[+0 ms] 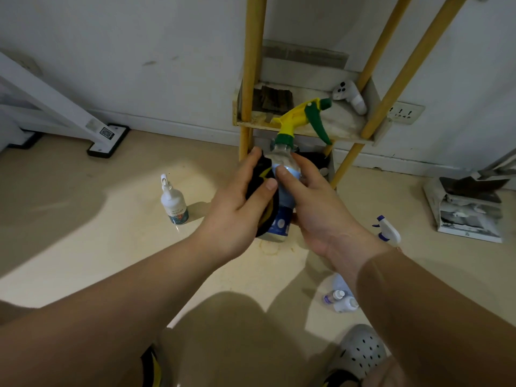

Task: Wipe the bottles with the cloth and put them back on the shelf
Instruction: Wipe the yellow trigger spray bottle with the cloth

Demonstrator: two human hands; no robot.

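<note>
A clear spray bottle (281, 219) with a yellow and green trigger head is held upright between both hands in front of the shelf (301, 129). My right hand (315, 202) grips the bottle's right side, thumb across its shoulder. My left hand (237, 202) holds a black and yellow cloth (264, 177) against the bottle's left side. On the floor stand a white bottle (173, 202) at the left, a white and blue spray bottle (386, 231) at the right, and small bottles (339, 298) partly hidden by my right forearm.
The shelf has yellow wooden posts and stands against the white wall; a white controller (350, 96) and a dark rag (275, 99) lie on its tier. A white frame foot (107, 141) is at the left. A stack of printed papers (469, 210) lies right.
</note>
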